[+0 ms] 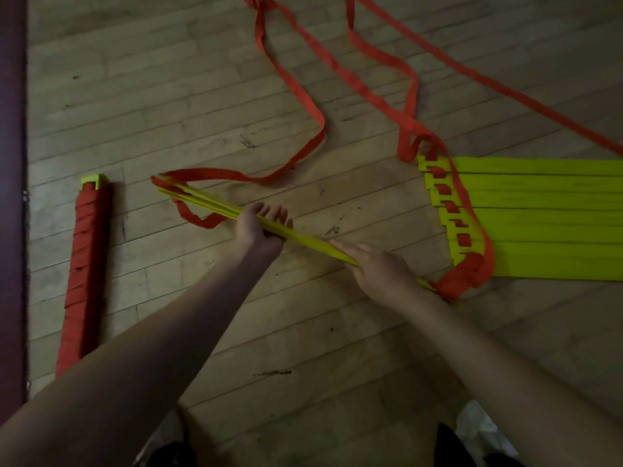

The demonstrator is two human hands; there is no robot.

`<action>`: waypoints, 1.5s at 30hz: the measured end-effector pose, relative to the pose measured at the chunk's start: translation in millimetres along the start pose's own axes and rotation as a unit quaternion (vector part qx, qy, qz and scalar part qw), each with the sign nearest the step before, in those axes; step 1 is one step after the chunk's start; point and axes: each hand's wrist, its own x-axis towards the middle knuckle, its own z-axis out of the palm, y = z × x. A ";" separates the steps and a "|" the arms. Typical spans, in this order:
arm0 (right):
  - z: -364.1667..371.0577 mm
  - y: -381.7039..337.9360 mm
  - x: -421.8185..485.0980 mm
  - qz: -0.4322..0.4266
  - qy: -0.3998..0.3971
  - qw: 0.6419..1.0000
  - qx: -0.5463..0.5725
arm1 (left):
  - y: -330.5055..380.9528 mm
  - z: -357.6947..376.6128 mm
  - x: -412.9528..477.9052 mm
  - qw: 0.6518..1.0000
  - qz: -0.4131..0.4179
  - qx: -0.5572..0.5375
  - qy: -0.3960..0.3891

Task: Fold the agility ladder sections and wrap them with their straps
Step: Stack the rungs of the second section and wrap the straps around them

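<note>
Wooden floor (161, 96); rung stack (312, 245) gripped in left hand (261, 230), right hand (381, 269) flat atop.

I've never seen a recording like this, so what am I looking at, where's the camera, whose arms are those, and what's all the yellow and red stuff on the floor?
There is no machine here: a person works with bare hands. The single picture comes from a camera worn on their head, looking down. The left hand grips a stack of yellow rungs from an agility ladder, from underneath. The right hand lies over the same stack nearer the body, though whether it grips is unclear. On the wooden floor lie a finished bundle wound in red strap at the left, more flat rungs side by side at the right, and loose red strap snaking between.
</note>
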 end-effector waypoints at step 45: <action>-12.6 57.7 13.2 0.283 0.230 0.890 0.274 | 1.1 -9.4 2.7 0.995 0.002 0.099 -0.008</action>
